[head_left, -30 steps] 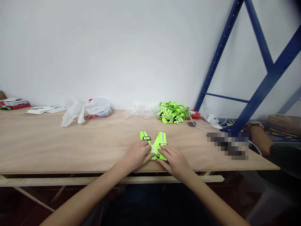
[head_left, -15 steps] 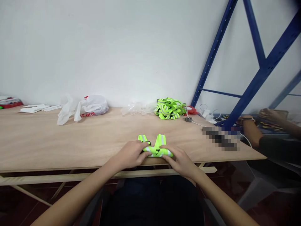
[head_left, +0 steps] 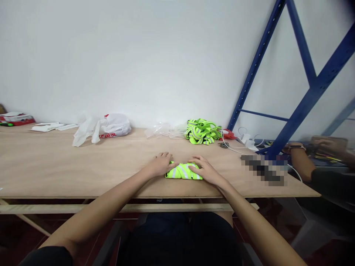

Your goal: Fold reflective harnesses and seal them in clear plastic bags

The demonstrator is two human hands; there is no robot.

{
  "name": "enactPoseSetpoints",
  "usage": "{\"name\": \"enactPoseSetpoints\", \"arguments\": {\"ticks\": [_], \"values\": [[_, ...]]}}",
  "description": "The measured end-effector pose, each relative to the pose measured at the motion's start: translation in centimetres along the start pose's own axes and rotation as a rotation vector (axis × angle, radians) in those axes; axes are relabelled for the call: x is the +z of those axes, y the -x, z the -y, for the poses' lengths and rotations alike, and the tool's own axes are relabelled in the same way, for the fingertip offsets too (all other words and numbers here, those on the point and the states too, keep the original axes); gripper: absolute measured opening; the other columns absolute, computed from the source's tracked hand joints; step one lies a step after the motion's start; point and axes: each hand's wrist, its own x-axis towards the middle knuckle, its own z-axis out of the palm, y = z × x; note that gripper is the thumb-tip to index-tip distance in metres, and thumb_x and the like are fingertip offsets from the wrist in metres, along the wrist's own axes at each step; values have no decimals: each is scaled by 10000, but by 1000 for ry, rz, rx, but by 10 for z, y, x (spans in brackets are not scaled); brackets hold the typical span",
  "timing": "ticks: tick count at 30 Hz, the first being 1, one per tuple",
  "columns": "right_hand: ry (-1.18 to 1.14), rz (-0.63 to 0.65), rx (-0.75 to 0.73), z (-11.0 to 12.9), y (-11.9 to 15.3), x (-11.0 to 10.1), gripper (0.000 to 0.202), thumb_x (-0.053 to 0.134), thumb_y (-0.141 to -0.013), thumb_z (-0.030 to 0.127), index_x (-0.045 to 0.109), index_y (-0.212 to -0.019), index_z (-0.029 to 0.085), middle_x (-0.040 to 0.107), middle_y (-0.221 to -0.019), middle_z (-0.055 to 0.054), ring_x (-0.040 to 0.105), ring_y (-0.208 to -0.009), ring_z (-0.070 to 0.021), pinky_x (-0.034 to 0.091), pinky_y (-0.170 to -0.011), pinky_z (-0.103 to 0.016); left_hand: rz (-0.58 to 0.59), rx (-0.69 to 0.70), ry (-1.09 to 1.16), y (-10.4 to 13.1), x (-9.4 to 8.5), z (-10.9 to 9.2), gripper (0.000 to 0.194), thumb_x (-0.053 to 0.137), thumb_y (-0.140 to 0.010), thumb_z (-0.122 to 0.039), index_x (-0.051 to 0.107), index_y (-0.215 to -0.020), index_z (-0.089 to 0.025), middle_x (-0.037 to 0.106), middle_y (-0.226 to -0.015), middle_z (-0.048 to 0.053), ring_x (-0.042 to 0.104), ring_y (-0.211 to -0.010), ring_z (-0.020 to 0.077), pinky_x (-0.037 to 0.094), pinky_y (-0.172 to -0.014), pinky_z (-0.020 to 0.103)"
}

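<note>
A neon-green reflective strap bundle [head_left: 183, 172] with silver-grey stripes lies rolled into a flat, oblong shape near the front edge of the wooden table [head_left: 116, 162]. My left hand [head_left: 161, 164] rests at its left end, thumb on the bundle and the other fingers stretched out over the tabletop. At the right end is my right hand [head_left: 204, 169], its fingers spread and touching the top of the bundle. Neither hand is wrapped round it. The underside of the bundle is hidden.
Behind lies a heap of similar green straps [head_left: 202, 131], beside clear plastic wrapping [head_left: 159, 130]. A white plastic bag [head_left: 116, 125] and white papers [head_left: 51, 127] are further left. On the right stand a blue metal frame [head_left: 299, 111] and another person's arm [head_left: 298, 159].
The loose strap ends that stuck out behind the roll are now wound in. The bundle has moved slightly away from the edge, and my fingers have opened from gripping it to lying on it.
</note>
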Motion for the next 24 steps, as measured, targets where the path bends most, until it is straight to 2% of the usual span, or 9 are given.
{"name": "enactPoseSetpoints", "arguments": {"ticks": [2,5,7,11,15,20,24], "values": [[25,0,53,-6,-4,-1,436,658,-853,503,698,-1167,203,643,-1265,-131,564,-1244,-303,444,-1051,-467,-15,-64,-42,1,2,0,628,340,-958,-660,618,-1169,-139,584,-1299,190,501,-1258,346,432,-976,472],[-43,99,86,-6,-4,-2,451,611,-877,556,688,-1108,177,700,-1132,-112,650,-1036,-276,510,-923,-423,5,-54,-29,7,0,-4,652,252,-979,-652,636,-1069,-133,650,-1155,182,602,-1101,318,461,-909,431],[-128,149,70,-3,-2,-3,431,570,-900,567,676,-1057,181,710,-1042,-73,652,-937,-242,522,-841,-373,17,-39,-7,13,-3,-8,690,220,-976,-672,636,-1045,-126,673,-1070,178,639,-993,308,474,-861,417],[-266,135,81,3,4,0,376,582,-891,546,616,-1026,196,676,-991,-26,619,-883,-201,501,-751,-311,9,-24,76,23,-5,-14,684,375,-912,-734,629,-1069,-119,680,-1054,173,653,-946,309,488,-831,402],[-353,105,84,7,8,4,364,599,-880,539,553,-1013,203,650,-930,-6,603,-816,-182,480,-681,-285,-44,23,269,26,1,-16,546,528,-929,-562,584,-1256,-128,671,-1152,149,650,-1017,279,495,-881,371],[-235,26,32,15,14,6,324,599,-898,508,577,-1016,207,680,-1015,-44,633,-923,-220,498,-789,-334,-122,75,305,29,10,-20,520,589,-928,-400,546,-1369,-127,619,-1271,168,619,-1127,287,470,-992,394],[-79,-91,-56,32,27,13,297,505,-966,423,551,-1169,212,665,-1137,-92,631,-1049,-250,500,-903,-392,-164,138,320,36,13,-27,482,536,-956,-319,530,-1408,-151,566,-1357,169,582,-1209,282,452,-1046,407]]}}
